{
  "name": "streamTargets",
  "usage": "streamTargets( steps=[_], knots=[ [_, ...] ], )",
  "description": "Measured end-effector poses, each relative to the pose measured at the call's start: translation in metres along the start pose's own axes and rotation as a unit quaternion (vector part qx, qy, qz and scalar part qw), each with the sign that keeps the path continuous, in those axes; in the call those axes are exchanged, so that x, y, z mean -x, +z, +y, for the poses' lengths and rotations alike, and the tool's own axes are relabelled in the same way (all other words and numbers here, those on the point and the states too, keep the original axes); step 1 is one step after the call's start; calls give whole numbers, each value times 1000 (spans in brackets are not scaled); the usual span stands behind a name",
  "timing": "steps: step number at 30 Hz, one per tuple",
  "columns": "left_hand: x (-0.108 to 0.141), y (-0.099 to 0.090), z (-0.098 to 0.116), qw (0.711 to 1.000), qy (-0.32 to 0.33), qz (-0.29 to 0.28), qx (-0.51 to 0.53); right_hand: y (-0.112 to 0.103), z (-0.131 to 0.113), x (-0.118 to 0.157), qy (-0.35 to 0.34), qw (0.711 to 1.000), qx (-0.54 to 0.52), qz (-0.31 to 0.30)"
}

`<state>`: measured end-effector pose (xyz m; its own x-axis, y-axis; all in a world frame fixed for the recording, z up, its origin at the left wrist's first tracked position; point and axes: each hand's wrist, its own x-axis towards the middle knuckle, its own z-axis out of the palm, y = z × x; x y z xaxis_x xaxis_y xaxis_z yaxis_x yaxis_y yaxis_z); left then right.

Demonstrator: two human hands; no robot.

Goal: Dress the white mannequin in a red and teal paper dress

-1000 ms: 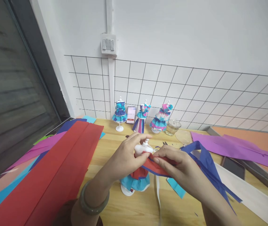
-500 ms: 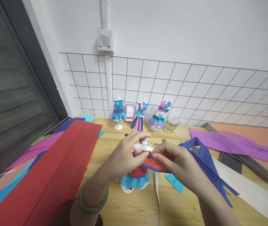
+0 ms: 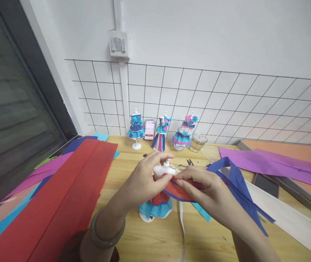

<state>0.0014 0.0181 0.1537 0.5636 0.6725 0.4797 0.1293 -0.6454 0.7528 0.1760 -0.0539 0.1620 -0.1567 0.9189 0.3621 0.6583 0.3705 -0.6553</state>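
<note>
A small white mannequin stands in front of me, dressed in a red top over a turquoise ruffled skirt. My left hand wraps round its shoulders, the thumb pressing at the red neckline and the fingers behind the neck knob. Between the thumb and fingers of my right hand is a red paper strip with blue edging, pinched where it meets the mannequin's chest. The strip's far end passes behind my right hand. A narrow white ribbon hangs down below the strip onto the table.
Three dressed mannequins, a phone and a glass cup line the back. Red paper covers the left. Blue strips, white paper, purple paper and a dark phone lie right. Small scissors sit behind my hand.
My right hand has shifted slightly, and the red strip's loose part has swung a little lower, covering more of the turquoise scrap. The left hand keeps its hold. The view has moved slightly.
</note>
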Motion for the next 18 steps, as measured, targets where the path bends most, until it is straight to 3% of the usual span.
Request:
streamTargets(
  steps=[18],
  knots=[
    [3, 1, 1, 1000, -26, -14, -7, 3, 1, -1, 62, 998, -22, -3]
  ],
)
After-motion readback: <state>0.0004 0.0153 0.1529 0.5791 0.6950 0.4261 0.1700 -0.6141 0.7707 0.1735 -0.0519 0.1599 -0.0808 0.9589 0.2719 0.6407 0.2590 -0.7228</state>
